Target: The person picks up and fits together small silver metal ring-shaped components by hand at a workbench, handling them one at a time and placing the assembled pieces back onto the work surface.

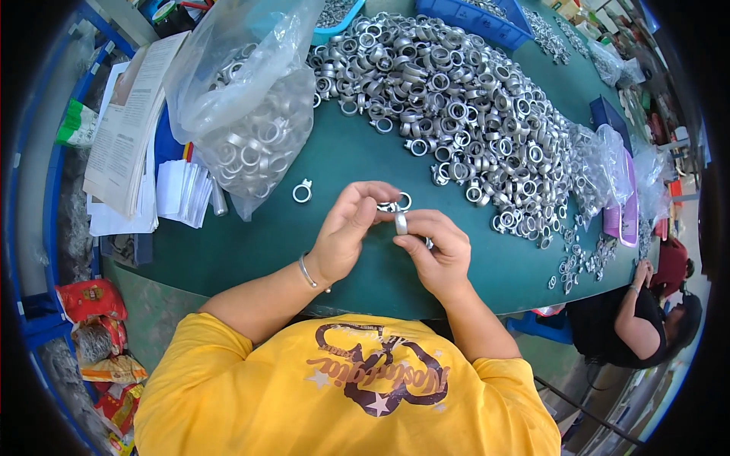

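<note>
Above the green table's near side, my left hand [344,237] is closed, its fingers curled at a small silver metal ring [404,201]. My right hand [439,252] pinches another wide metal ring [401,223] between thumb and index finger, right beside the first. A bit of metal also shows under the right fingers, mostly hidden. One loose ring with a small lug [303,191] lies on the table left of my hands. Beyond them spreads a large heap of similar metal rings [456,99].
A clear plastic bag of rings [255,144] stands at the left, by stacked papers [125,137] and white slips [182,191]. Blue bins [487,23] sit at the back. A purple basket [628,201] is at the right, with a person [635,327] seated near it.
</note>
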A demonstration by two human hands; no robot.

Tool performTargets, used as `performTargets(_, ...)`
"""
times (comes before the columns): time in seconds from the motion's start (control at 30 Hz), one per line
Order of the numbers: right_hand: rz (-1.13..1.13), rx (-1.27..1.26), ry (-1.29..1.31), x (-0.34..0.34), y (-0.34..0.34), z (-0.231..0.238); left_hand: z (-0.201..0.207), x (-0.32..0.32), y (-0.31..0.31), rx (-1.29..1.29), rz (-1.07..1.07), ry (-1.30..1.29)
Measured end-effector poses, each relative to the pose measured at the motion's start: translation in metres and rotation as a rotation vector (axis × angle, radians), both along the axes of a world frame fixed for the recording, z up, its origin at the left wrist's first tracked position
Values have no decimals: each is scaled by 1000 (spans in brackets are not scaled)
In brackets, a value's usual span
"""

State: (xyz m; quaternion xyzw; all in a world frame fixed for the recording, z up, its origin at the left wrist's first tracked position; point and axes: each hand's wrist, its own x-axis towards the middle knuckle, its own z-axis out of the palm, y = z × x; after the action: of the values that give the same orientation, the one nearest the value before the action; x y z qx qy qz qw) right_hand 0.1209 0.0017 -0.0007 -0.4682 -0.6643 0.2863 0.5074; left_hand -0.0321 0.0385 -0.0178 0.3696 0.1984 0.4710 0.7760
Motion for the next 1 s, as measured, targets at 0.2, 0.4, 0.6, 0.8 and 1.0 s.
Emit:
performTargets(0.2, -68, 50, 14, 4, -7, -1, -3, -8, 0, 330, -15, 328)
performTargets(0.4, -95, -131, 461, -1, -10, -11, 7, -4, -4, 425, 60, 456)
performTargets(0.6, 32, -505, 736, 10, -11, -1, 7, -4, -3, 606, 87, 515)
performTargets(0.8, -63, 134, -18, 6, -13, 4, 8, 1, -6, 7, -45, 280)
performTargets(1.0, -123, 160, -336, 18, 3, 0, 4, -8, 5, -490, -275, 65)
